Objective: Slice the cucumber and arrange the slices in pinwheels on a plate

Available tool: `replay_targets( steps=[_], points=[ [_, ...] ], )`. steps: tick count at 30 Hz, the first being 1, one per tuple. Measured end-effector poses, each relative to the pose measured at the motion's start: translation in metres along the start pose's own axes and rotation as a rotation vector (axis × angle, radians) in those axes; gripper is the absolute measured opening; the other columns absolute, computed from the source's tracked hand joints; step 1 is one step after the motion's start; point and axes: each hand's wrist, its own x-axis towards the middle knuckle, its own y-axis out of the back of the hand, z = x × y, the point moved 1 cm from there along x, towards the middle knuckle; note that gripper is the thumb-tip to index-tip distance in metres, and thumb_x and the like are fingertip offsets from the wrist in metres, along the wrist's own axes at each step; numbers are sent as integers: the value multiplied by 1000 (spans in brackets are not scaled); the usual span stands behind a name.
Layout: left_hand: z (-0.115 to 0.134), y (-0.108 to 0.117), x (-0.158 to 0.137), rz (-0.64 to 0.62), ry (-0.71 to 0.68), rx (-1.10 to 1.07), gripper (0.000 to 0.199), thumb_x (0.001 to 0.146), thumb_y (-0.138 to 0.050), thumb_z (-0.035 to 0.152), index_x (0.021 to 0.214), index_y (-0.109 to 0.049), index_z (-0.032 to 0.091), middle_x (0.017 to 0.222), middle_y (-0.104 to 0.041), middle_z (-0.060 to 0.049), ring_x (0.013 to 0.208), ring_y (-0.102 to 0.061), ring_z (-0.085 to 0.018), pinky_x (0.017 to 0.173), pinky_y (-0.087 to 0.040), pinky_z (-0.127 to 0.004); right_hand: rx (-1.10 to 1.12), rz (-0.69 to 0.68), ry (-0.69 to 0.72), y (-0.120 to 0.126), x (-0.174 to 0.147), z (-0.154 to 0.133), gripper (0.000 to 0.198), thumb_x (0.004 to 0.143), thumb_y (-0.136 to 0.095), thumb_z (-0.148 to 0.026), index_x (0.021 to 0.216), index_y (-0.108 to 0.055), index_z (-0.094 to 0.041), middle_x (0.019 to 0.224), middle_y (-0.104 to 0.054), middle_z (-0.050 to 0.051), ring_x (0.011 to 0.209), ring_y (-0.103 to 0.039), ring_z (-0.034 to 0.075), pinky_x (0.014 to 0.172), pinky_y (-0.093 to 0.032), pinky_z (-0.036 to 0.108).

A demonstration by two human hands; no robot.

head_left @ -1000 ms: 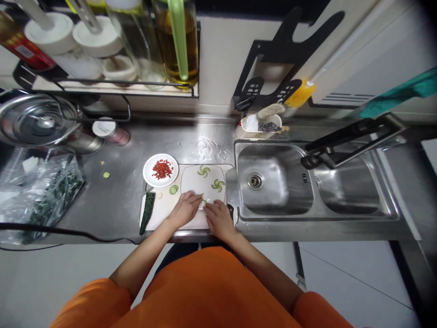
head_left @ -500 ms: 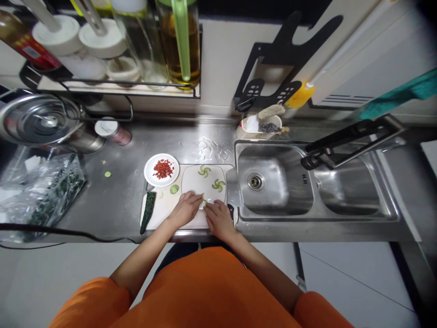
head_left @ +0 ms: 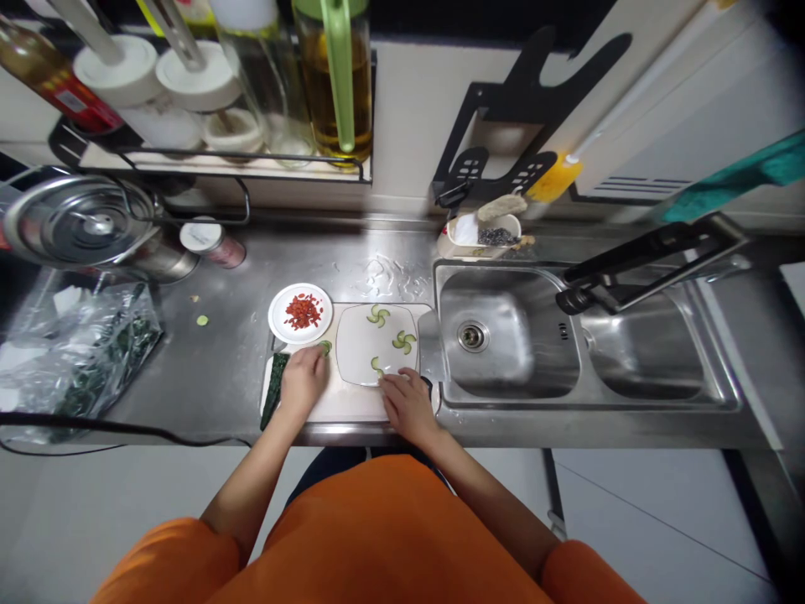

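Observation:
In the head view, my left hand [head_left: 304,382] is at the small pile of cucumber slices [head_left: 325,346] on the cutting board [head_left: 340,405]. Its fingers are drawn together on the pile and partly cover it. My right hand [head_left: 407,406] lies at the near edge of the square white plate [head_left: 358,342], fingers stretched out, fingertips beside a few thin cucumber slices [head_left: 377,366]. Two pinwheels of cucumber slices, an upper one [head_left: 378,315] and a right one [head_left: 403,341], lie on this plate. A dark green cucumber piece [head_left: 275,387] rests left of my left hand, partly hidden by it.
A round white plate [head_left: 275,316] of red bits overlaps the board's far left corner. A cleaver [head_left: 431,340] lies along the board's right side, beside the double sink [head_left: 503,386]. Plastic-bagged greens [head_left: 106,352], a pot [head_left: 88,220] and a small canister [head_left: 212,242] stand left.
My left hand has moved left from the square plate to the pile of cucumber slices. Slices at the plate's near edge are now uncovered. My right hand has hardly moved.

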Motion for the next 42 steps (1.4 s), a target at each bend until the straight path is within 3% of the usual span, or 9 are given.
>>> replay_targets(
  steps=[4,13,24,28,32,37,42],
  points=[
    [-14,3,-3,4,162,91,28,83,-47,24,103,-64,16,98,-67,-11,95,-60,-24,88,-44,-33,-2,4,-16,1,1,0,32,87,-48,-22,115,-62,-22,114,-61,8,119,-35,27,96,-32,43],
    [-15,-15,6,20,198,68,29,81,-48,25,102,-64,13,97,-66,-13,91,-59,-23,88,-44,-35,10,5,-15,2,2,-1,31,87,-47,-23,113,-62,-21,114,-62,8,118,-35,28,94,-32,43],
    [-9,-7,9,15,316,-11,15,77,-51,27,83,-61,18,78,-63,-6,72,-57,-19,73,-43,-31,14,1,-24,4,0,-2,30,86,-49,-21,113,-63,-21,114,-61,8,118,-35,29,95,-32,44],
    [-5,-1,9,0,378,-132,13,76,-53,30,77,-60,19,71,-62,-1,64,-54,-14,68,-41,-26,44,28,-30,2,3,-2,29,85,-51,-21,111,-63,-21,111,-62,9,117,-36,28,93,-34,44],
    [5,5,9,-48,412,-396,17,71,-59,34,77,-59,18,64,-56,3,58,-49,-10,62,-38,-22,138,105,-41,5,16,-2,26,85,-50,-20,107,-65,-20,104,-64,9,111,-41,25,91,-36,42],
    [34,6,11,-252,362,-774,26,67,-65,39,75,-57,16,61,-52,4,56,-45,-8,57,-35,-21,327,153,-15,16,50,-7,26,85,-49,-19,105,-65,-20,99,-66,7,97,-51,21,95,-34,41],
    [61,-1,14,-418,338,-952,28,65,-69,40,73,-57,16,65,-57,3,61,-49,-9,61,-38,-22,441,128,-74,26,70,-8,18,83,-56,-24,96,-68,-22,90,-68,4,95,-53,21,92,-34,40]
  ],
)
